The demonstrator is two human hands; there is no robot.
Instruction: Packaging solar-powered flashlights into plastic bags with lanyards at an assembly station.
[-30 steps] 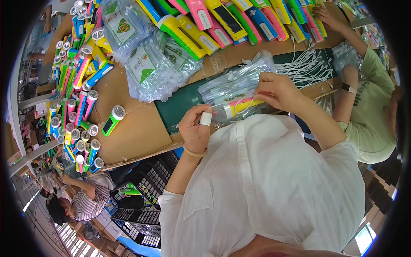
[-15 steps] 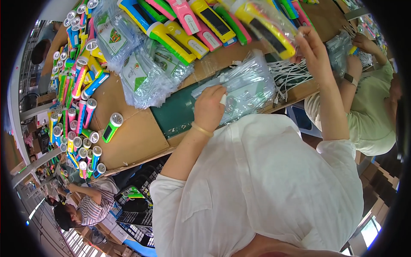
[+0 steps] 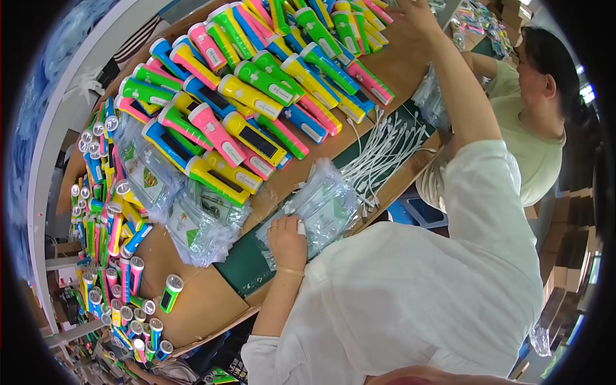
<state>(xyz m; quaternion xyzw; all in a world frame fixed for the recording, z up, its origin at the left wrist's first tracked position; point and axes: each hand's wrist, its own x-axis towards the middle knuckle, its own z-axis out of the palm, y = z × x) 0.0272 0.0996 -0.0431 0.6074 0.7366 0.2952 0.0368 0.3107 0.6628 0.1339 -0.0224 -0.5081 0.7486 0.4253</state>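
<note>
My left hand (image 3: 287, 245) lies on a stack of clear plastic bags (image 3: 326, 204) at the table's near edge. It has a ring and something white at a fingertip, and its fingers rest on the bags. Far off at the upper right, my right arm is stretched out. My right hand (image 3: 416, 18) is cut by the picture's upper edge, beside the far end of a big pile of flashlights (image 3: 256, 83). Its visible fingers are extended and I see nothing held in them. The flashlights are pink, yellow, green and blue, some with dark panels.
White cables (image 3: 385, 154) lie right of the bags. More plastic bags (image 3: 199, 224) overlap on the left. One green-and-white flashlight (image 3: 171, 293) lies apart on the cardboard (image 3: 205, 301), near many others along the left. A co-worker (image 3: 529, 128) sits close on the right.
My right hand has gone up and away from me; the bagged yellow flashlight it held no longer shows. My left hand stays on the bags. The view has shifted, showing more of the pile.
</note>
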